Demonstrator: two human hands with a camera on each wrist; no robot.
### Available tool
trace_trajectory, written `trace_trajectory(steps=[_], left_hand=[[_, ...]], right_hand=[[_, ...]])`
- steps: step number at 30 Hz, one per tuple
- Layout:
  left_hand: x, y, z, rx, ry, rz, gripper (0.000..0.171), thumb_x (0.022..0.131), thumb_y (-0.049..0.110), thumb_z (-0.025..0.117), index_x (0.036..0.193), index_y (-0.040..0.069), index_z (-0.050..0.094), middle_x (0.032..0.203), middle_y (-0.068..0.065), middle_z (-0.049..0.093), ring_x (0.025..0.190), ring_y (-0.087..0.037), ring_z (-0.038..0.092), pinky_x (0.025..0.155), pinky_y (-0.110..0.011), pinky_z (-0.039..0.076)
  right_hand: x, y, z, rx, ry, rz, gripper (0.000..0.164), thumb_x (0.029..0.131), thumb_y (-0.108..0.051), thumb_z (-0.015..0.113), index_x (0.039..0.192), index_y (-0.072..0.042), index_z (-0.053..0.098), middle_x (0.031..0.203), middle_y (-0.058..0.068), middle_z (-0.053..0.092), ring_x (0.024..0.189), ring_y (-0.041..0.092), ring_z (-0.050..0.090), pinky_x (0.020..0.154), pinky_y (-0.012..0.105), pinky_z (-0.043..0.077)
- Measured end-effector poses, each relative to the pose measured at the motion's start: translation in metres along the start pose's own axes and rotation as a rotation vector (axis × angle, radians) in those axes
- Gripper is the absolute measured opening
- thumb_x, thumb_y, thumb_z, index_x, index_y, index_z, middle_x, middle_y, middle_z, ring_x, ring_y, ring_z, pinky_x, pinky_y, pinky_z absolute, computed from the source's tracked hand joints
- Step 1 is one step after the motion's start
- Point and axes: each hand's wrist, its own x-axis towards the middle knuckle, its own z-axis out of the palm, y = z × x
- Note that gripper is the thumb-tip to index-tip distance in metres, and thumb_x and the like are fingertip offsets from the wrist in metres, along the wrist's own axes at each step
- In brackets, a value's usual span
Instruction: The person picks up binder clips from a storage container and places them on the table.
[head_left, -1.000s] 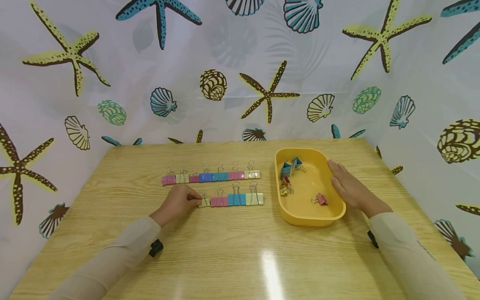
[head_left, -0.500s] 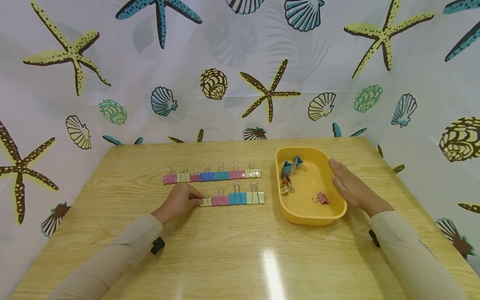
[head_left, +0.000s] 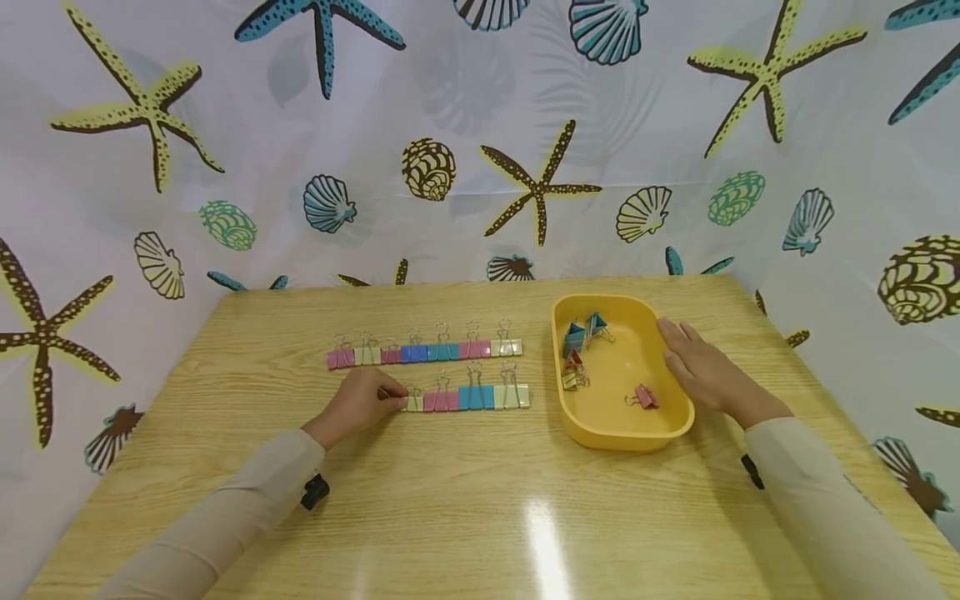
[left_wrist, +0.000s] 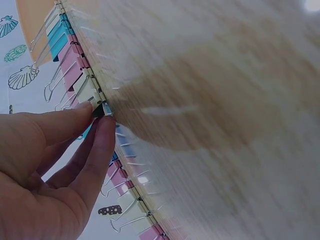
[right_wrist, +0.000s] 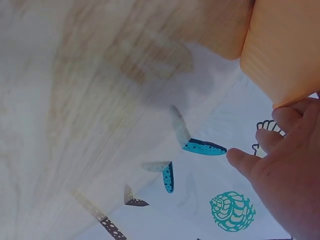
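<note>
My left hand (head_left: 362,398) is at the left end of the front row of binder clips. Between thumb and fingertip it pinches a small binder clip (left_wrist: 106,108), mostly hidden, with a bluish edge and dark inside showing. Right beside it stands a pale yellow binder clip (head_left: 414,403), followed by pink (head_left: 441,401), blue (head_left: 476,397) and larger pale yellow (head_left: 512,396) ones, handles up. My right hand (head_left: 712,367) rests along the right wall of a yellow tray (head_left: 626,440), fingers fairly straight. Inside lie several loose clips, among them a pink clip (head_left: 644,397).
Behind the front row runs a longer row of coloured binder clips (head_left: 415,353), side by side. Both rows and the tray stand on a wooden table (head_left: 450,508). A shell-and-starfish patterned cloth (head_left: 465,100) rises at the back and sides.
My left hand has stayed at the row's left end, and the small pale clip now sits closer against the pink one. My right hand has stayed at the tray.
</note>
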Motion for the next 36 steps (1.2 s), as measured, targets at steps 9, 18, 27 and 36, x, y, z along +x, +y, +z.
trace_trajectory(steps=[9,18,27,36], left_hand=[[0.0,0.0,-0.012,0.052,-0.031,-0.084,0.023,0.091,0.011,0.066,0.11,-0.001,0.071,0.103,-0.012,0.069,0.092,-0.026,0.065,0.08,-0.041,0.054],[0.011,0.028,-0.035,0.176,-0.007,-0.02,0.028,0.096,0.017,0.059,0.113,-0.003,0.068,0.099,-0.016,0.071,0.07,-0.019,0.064,0.059,-0.032,0.049],[0.043,0.085,-0.03,0.127,-0.028,0.093,0.029,0.097,0.02,0.057,0.117,0.002,0.068,0.104,-0.011,0.07,0.09,-0.022,0.066,0.078,-0.037,0.054],[0.089,0.159,-0.01,0.118,-0.06,0.282,0.028,0.098,0.022,0.057,0.116,0.005,0.069,0.109,-0.007,0.07,0.094,-0.017,0.065,0.082,-0.031,0.052]], right_hand=[[-0.001,0.002,-0.004,0.002,-0.013,0.02,0.06,0.107,-0.029,0.026,0.152,0.003,0.004,0.157,0.026,0.004,0.142,0.049,0.0,0.107,0.069,0.007],[0.005,0.004,-0.004,-0.073,-0.023,0.019,0.058,0.107,-0.029,0.027,0.153,-0.002,0.007,0.158,0.022,0.006,0.144,0.045,0.001,0.105,0.072,0.005],[0.006,-0.002,-0.004,-0.07,-0.051,0.045,0.057,0.107,-0.028,0.026,0.153,0.001,0.007,0.158,0.022,0.004,0.144,0.044,0.0,0.105,0.071,0.003],[0.007,-0.005,0.001,-0.079,-0.035,0.063,0.057,0.106,-0.026,0.025,0.153,0.0,0.006,0.159,0.022,0.001,0.144,0.043,0.001,0.106,0.07,0.004]])
